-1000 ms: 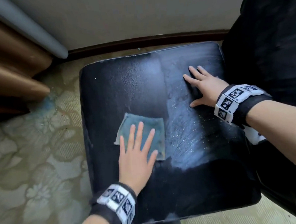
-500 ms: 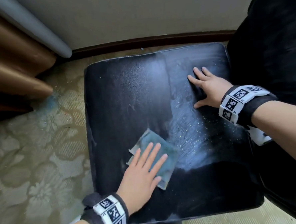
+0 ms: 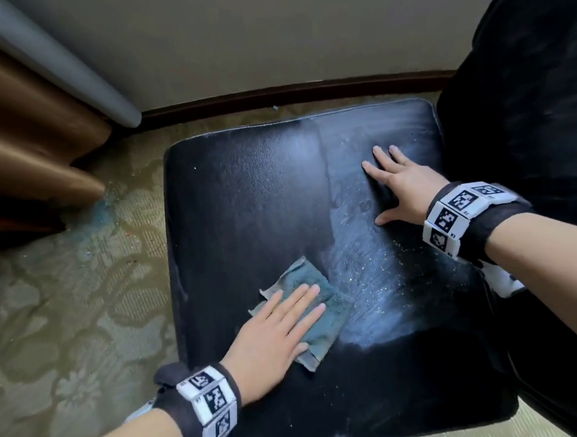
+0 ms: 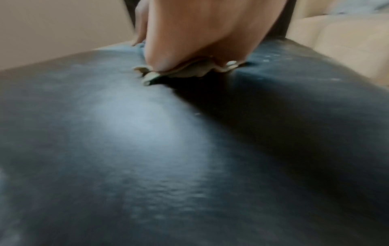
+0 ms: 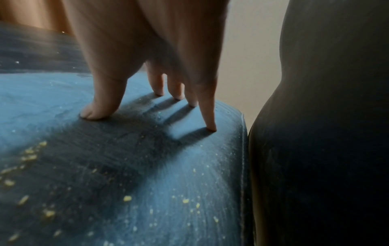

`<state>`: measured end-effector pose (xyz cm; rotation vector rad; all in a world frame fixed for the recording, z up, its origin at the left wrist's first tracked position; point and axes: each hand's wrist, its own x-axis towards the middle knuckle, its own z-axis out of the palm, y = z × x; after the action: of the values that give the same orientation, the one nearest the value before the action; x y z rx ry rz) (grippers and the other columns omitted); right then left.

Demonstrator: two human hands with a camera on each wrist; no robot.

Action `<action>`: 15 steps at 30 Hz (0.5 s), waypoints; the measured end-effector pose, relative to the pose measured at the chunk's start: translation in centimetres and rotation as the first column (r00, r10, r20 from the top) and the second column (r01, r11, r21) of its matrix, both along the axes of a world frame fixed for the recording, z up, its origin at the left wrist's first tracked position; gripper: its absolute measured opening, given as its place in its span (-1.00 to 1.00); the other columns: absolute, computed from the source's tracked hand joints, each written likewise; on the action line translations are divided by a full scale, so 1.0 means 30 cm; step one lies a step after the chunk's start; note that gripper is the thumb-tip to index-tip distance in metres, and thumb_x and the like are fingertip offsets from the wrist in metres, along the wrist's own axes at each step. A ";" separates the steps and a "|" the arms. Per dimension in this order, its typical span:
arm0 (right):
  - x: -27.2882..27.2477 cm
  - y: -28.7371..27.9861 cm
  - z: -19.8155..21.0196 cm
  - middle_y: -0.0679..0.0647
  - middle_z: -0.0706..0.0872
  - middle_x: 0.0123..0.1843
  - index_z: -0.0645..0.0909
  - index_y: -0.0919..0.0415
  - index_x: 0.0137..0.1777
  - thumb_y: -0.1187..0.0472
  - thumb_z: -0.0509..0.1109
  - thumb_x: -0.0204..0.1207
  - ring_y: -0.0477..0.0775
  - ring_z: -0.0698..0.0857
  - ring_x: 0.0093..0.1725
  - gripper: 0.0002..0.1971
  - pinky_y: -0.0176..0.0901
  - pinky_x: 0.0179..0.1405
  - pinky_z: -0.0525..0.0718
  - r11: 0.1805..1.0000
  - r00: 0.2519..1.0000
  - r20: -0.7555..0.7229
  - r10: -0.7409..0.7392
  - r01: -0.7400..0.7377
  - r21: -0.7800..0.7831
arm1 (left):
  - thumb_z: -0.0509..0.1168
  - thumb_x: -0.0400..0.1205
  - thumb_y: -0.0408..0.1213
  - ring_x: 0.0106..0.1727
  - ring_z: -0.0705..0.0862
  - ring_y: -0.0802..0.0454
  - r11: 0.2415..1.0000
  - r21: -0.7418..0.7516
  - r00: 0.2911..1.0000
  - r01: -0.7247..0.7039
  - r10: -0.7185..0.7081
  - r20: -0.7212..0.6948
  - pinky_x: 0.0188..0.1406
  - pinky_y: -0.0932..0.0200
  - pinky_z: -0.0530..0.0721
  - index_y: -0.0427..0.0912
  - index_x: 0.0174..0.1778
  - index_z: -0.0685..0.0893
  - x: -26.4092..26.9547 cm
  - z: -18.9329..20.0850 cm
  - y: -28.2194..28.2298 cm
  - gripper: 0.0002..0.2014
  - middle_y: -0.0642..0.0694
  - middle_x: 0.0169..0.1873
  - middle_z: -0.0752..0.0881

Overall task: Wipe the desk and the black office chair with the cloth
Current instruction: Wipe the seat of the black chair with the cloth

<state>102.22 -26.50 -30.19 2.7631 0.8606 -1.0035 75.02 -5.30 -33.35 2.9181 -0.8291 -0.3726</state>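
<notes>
The black chair seat (image 3: pixel 252 200) fills the middle of the head view, dusty and speckled with pale crumbs on its right half. A blue-green cloth (image 3: pixel 322 304) lies flat near the seat's front centre. My left hand (image 3: pixel 280 327) presses on it with straight fingers; the left wrist view shows the palm (image 4: pixel 200 33) weighing down the cloth's rumpled edge (image 4: pixel 189 71). My right hand (image 3: pixel 400 184) rests flat on the seat's far right part, fingers spread. In the right wrist view its fingertips (image 5: pixel 211 128) touch the dusty seat (image 5: pixel 147 183) beside the backrest (image 5: pixel 326 133).
The black backrest (image 3: pixel 523 102) rises at the right edge. Patterned green carpet (image 3: pixel 66 316) lies to the left, brown curtain folds (image 3: pixel 22 140) and a grey pole (image 3: pixel 68 73) at upper left. A beige wall with dark skirting (image 3: pixel 289 93) runs behind the seat.
My left hand has slid the cloth toward the seat's front and a little to the right, turning it at an angle. The right hand has stayed planted on the seat.
</notes>
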 end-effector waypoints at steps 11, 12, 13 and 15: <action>-0.063 -0.032 0.061 -0.03 -0.16 0.70 -0.06 -0.01 0.67 -0.12 0.39 0.49 0.02 -0.16 0.67 -0.12 0.36 0.51 0.22 0.994 0.996 0.017 -0.086 0.085 0.066 | -0.01 0.68 -0.09 0.62 0.19 -0.11 0.996 -0.022 0.996 0.084 -0.084 0.008 0.49 -0.13 0.20 -0.18 0.60 0.25 0.079 -0.010 -0.050 -0.45 -0.19 0.60 0.28; -0.086 -0.040 0.070 -0.03 -0.15 0.70 -0.06 -0.01 0.66 -0.11 0.34 0.53 0.01 -0.16 0.67 -0.17 0.32 0.53 0.19 0.992 0.994 0.034 -0.100 0.097 0.081 | 0.00 0.68 -0.08 0.62 0.19 -0.09 0.992 -0.013 0.992 0.127 -0.127 0.005 0.49 -0.12 0.20 -0.16 0.60 0.26 0.076 -0.008 -0.040 -0.46 -0.18 0.60 0.29; -0.111 -0.047 0.077 -0.02 -0.14 0.70 -0.06 -0.01 0.66 -0.10 0.30 0.56 0.01 -0.15 0.67 -0.21 0.28 0.55 0.18 0.990 0.993 0.054 -0.108 0.103 0.098 | 0.00 0.68 -0.07 0.62 0.18 -0.09 0.988 -0.002 0.988 0.153 -0.153 0.013 0.49 -0.12 0.20 -0.16 0.60 0.27 0.084 -0.008 -0.032 -0.45 -0.18 0.60 0.29; -0.168 -0.055 0.087 -0.01 -0.11 0.70 -0.03 0.01 0.66 -0.08 0.24 0.60 0.01 -0.13 0.67 -0.27 0.22 0.56 0.18 0.984 0.991 0.092 -0.101 0.085 0.158 | 0.00 0.69 -0.05 0.63 0.17 -0.10 0.977 0.013 0.977 0.211 -0.211 0.010 0.50 -0.12 0.18 -0.15 0.61 0.25 0.096 -0.007 -0.023 -0.45 -0.18 0.60 0.28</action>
<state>97.19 -28.13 -27.57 2.9793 0.8350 -0.8358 77.91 -6.00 -33.57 2.8521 -1.1465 -0.3777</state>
